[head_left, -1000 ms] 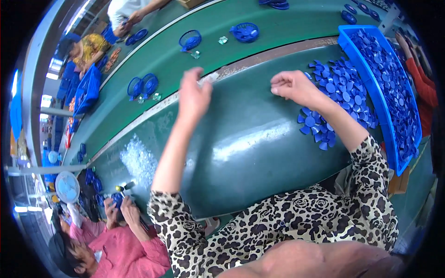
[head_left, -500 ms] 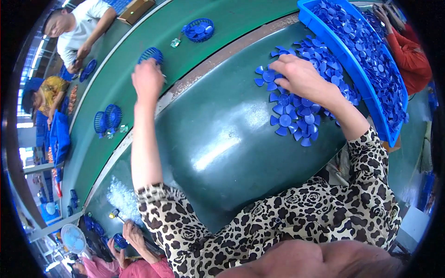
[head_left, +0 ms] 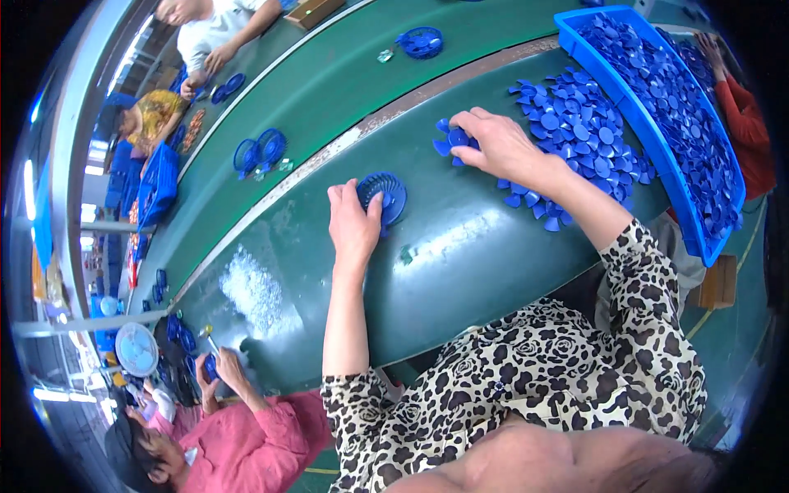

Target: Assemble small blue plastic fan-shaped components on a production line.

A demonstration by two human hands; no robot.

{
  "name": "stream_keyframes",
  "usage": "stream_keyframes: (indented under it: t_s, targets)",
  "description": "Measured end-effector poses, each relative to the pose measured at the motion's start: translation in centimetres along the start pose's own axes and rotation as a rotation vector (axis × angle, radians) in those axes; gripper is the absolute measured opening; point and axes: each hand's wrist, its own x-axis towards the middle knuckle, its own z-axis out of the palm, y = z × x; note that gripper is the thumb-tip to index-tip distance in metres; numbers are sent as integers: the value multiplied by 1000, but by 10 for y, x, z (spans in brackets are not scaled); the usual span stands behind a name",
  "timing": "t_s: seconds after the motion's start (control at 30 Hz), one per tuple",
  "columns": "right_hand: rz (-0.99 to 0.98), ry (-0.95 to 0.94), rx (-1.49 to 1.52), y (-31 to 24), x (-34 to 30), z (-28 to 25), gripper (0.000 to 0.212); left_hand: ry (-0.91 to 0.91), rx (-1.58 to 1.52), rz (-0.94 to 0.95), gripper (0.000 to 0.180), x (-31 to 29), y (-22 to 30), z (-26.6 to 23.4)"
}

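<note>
Starting far left, a heap of small clear pieces [head_left: 251, 287] sits on the dark green surface [head_left: 460, 279], well apart from anything I'm handling. Moving right, here's my left grip [head_left: 353, 218], closed on a round blue casing [head_left: 390, 197]: fingers at its left rim, thumb crossing the near side, ribbed inside showing. Whether its underside touches the surface, I can't tell from here.

Now the one that counts, I'd say: the stretch between the grips. The blue fan blade [head_left: 444, 146] lies to the casing's right and a little farther from the body, near it but not touching. Both are round in outline, so I read no long axis to line up; it's the sideways offset and the facing that matter.

On the blade, my right grip [head_left: 501, 144] comes in from its right side, fingertips pinching around the hub, vanes poking out leftward, toward the casing. The right hand is clearly the nearer one here. Beyond it, loose blades [head_left: 583, 127] spread over the surface, right up beside a long blue tray [head_left: 680, 197] full of more.
</note>
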Motion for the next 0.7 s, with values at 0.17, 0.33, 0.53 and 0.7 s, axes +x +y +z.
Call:
stream_keyframes:
  t_s: [0.17,0.33,0.53,0.7]
  targets:
    - [-134,-36,147,-51,-28,3,34,-114,-4,-116,28,4,-14,5]
    - [-157,-75,180,-76,-47,10,33,14,-447,-241,27,-19,7,8]
    - [-237,-106,14,-90,-43,27,35,-274,-1415,-415,37,-44,1,24]
    - [-275,-85,-47,-95,-36,42,32,-363,-1572,-465,38,-48,9,17]
